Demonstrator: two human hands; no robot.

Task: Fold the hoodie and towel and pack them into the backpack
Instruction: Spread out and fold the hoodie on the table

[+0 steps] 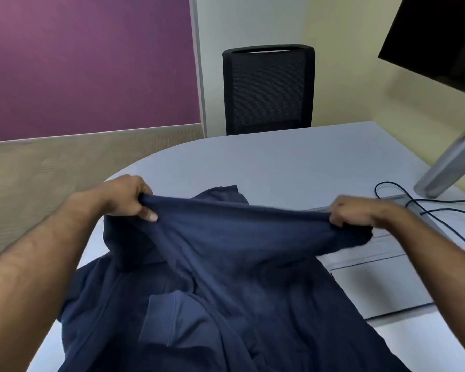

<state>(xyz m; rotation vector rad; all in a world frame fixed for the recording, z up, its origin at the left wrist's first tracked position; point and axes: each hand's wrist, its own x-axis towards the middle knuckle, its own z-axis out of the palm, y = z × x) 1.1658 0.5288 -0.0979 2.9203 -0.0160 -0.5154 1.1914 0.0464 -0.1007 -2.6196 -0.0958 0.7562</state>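
A navy blue hoodie (226, 277) lies spread over the near part of the grey table (279, 162), its lower part running off the bottom of the frame. My left hand (126, 197) grips one end of the hoodie's far edge and my right hand (352, 212) grips the other end. Between them the fabric is stretched taut and lifted a little above the table. A ribbed cuff (169, 318) lies on the hoodie's front. No towel or backpack is in view.
A black mesh chair (269, 89) stands behind the table's far edge. A monitor (440, 41) on a silver stand (446, 167) is at the right, with black cables (414, 202) and a flat grey panel (373, 285) beside the hoodie. Wooden floor lies left.
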